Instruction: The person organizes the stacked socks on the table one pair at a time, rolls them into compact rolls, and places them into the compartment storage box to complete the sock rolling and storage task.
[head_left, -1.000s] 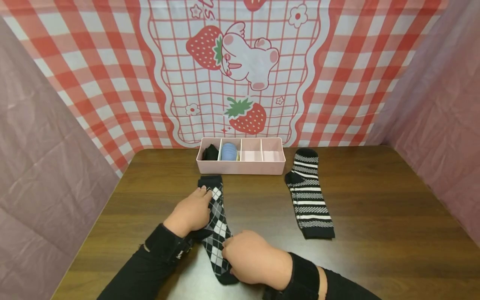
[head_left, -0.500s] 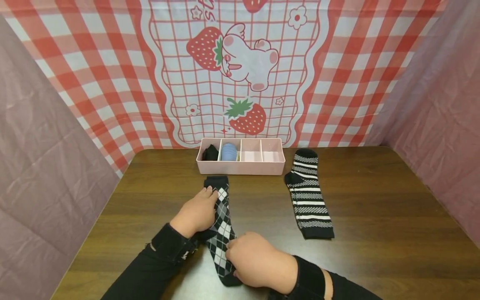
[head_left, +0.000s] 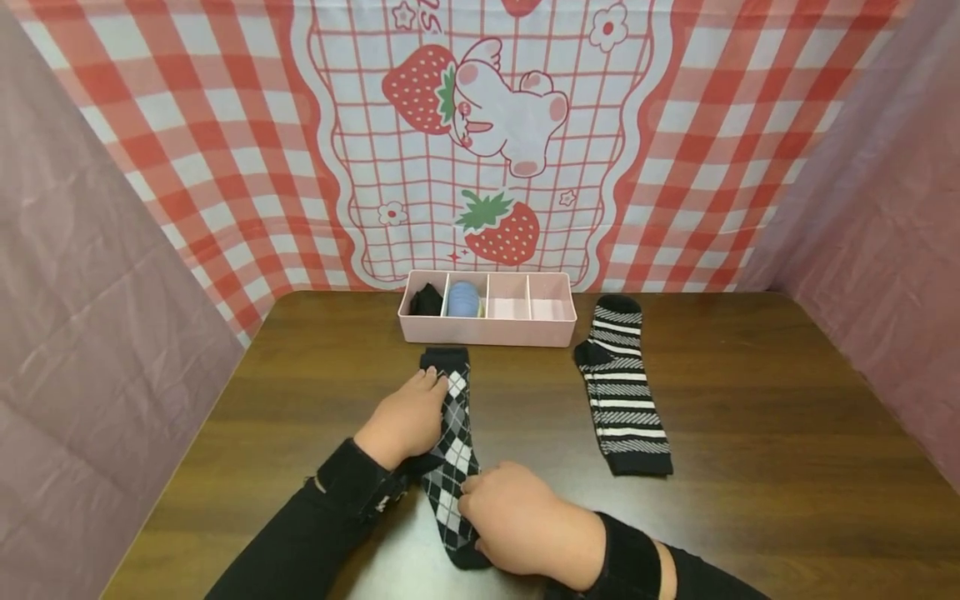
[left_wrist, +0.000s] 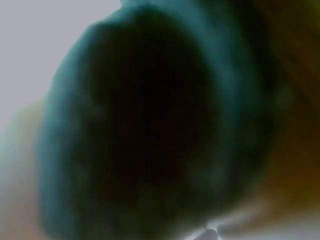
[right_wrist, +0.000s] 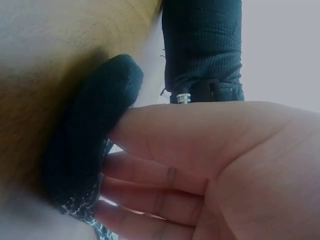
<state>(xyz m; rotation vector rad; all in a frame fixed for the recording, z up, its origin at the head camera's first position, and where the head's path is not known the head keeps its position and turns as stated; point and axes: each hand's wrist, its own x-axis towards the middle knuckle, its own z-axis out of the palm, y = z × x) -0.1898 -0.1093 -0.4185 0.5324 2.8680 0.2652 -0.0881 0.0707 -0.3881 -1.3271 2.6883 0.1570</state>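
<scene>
A black, grey and white argyle sock (head_left: 456, 450) lies lengthwise on the table, its black cuff towards the box. My left hand (head_left: 405, 417) rests on its upper part with the fingers laid over the knit. At the lower end, my right hand (head_left: 521, 517) pinches the right edge near the black toe. In the right wrist view, the thumb and fingertips of my right hand (right_wrist: 200, 160) meet the edge of the sock (right_wrist: 85, 135). A dark, blurred shape (left_wrist: 150, 110) fills most of the left wrist view and hides that hand's fingers.
At the back stands a pink divided box (head_left: 487, 332); a black bundle (head_left: 427, 301) and a blue roll (head_left: 463, 300) occupy its two left compartments. A black-and-white striped sock (head_left: 626, 400) lies to the right on the wooden table (head_left: 757, 433). A checked cloth (head_left: 705, 167) hangs behind.
The argyle sock has slid a little to the right, with both hands moving along on it. Its cuff end now lies straighter. The striped sock and the box stay put; the view has shifted slightly.
</scene>
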